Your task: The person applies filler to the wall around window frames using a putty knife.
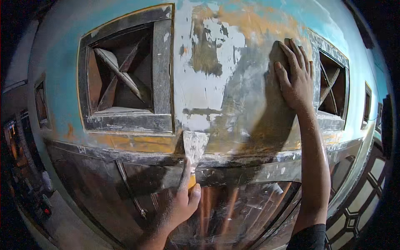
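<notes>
My left hand (186, 200) grips the yellow handle of a putty knife (195, 143), its broad blade, smeared with white, raised against the wall just below a patch of white filler (204, 96). My right hand (296, 77) lies open on the grey, scraped part of the wall (254, 104), fingers apart and pointing up, beside the right-hand vent opening. The wall around the hands carries white, grey, orange and turquoise patches.
Two square vents with crossed slats (121, 73) (331, 83) flank the middle of the wall. A weathered ledge (104, 150) runs below them, over dark wooden door panels (91, 183). A panelled door (354, 208) is at the lower right, a dim passage at the far left.
</notes>
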`<state>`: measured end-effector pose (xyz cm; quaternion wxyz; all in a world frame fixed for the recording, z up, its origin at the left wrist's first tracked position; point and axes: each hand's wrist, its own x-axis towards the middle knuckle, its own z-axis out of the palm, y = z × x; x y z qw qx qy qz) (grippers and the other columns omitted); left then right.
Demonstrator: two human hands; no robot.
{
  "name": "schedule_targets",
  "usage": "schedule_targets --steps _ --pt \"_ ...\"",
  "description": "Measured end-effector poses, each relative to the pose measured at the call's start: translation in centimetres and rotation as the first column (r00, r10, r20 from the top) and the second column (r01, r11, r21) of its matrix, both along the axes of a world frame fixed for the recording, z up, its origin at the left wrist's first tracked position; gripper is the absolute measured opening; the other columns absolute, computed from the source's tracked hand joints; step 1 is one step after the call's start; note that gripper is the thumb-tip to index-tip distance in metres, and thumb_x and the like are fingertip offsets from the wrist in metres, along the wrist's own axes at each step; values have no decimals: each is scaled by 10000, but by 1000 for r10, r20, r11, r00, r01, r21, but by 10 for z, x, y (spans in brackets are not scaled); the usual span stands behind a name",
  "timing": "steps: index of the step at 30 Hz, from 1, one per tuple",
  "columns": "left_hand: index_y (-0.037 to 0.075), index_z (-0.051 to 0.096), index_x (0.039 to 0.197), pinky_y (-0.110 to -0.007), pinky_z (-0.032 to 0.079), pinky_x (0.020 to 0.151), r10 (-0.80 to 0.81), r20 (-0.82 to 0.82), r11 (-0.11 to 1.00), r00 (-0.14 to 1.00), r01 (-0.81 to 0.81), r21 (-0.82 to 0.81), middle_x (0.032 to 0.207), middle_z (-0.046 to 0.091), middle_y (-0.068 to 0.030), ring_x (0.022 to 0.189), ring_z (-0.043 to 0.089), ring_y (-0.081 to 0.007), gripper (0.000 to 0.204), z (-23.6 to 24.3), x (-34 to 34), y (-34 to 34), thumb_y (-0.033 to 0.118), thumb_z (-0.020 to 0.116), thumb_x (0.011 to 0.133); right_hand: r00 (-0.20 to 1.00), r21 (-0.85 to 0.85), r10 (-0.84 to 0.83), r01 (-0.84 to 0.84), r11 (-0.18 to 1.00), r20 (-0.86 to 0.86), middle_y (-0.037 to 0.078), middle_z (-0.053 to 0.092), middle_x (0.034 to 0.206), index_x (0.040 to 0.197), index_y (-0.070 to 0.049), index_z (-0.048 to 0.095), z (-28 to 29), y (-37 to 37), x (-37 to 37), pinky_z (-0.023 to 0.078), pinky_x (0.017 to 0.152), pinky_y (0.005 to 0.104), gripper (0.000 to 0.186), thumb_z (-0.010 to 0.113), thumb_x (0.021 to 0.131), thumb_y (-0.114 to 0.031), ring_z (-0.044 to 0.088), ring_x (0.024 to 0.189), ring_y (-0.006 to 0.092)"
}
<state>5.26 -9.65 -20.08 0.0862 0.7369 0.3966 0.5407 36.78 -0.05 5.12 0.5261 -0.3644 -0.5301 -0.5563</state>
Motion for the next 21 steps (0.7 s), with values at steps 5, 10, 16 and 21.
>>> schedule_targets --steps 5,10,16,21 --pt "-3 173 1633 -327 460 988 140 -175 989 974 -129 73 1562 425 -219 1161 571 -233 735 18 -1 5 31 509 980 1000 0 22 -22 1000 9 67 406 1616 1506 -272 501 0 2 4 168 1251 531 526 527 1010 -444 306 1519 329" --pt "8 194 1632 -313 465 973 -17 96 997 995 24 -69 1525 453 -200 1098 563 -197 713 5 -3 -1 37 498 988 1000 -5 21 -21 1000 -7 66 402 1618 1515 -286 492 -3 1 0 155 1252 544 532 521 1014 -460 299 1522 328" --pt "-10 194 1624 -378 381 1128 100 -94 995 991 -102 -21 1629 320 -256 1403 450 -298 714 17 -3 0 18 503 980 1000 -63 -14 13 998 -12 66 357 1649 1557 -313 445 -17 -1 16 129 1253 558 545 505 1028 -431 253 1546 330" --pt "-3 211 1622 -372 431 1066 85 -30 996 996 -86 -26 1569 417 -266 1309 539 -289 713 -5 -8 4 37 511 977 997 -159 -69 74 985 37 75 312 1674 1580 -281 416 -47 -16 24 85 1255 584 590 506 1015 -423 205 1563 346"
